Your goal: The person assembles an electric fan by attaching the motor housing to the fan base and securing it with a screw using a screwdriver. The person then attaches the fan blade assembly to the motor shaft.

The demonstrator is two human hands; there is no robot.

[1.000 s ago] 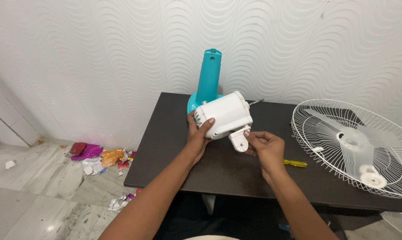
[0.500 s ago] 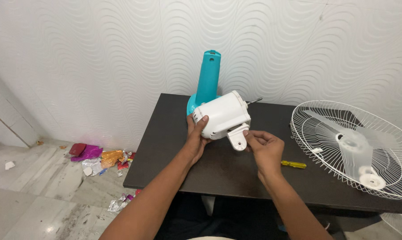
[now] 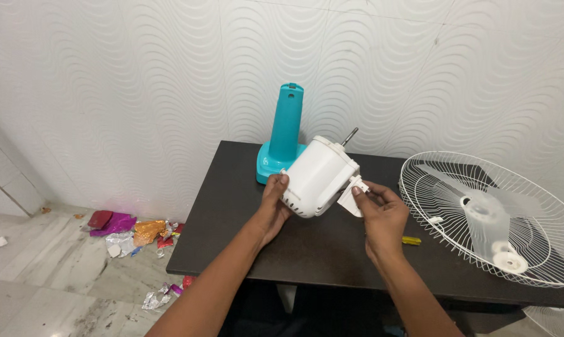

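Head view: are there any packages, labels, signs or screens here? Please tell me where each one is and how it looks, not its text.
Crumpled shiny foil wrappers: on the floor left of the dark rectangular table, against the wall; magenta, orange, red and silver.
More crumpled silver wrappers: on the floor near the table's front left corner.
No labels, signs or screens can be made out.

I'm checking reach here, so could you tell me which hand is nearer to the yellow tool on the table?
Right. The right hand is just left of and above the yellow tool, pinching the motor's white bracket. The left hand grips the motor housing, farther left.
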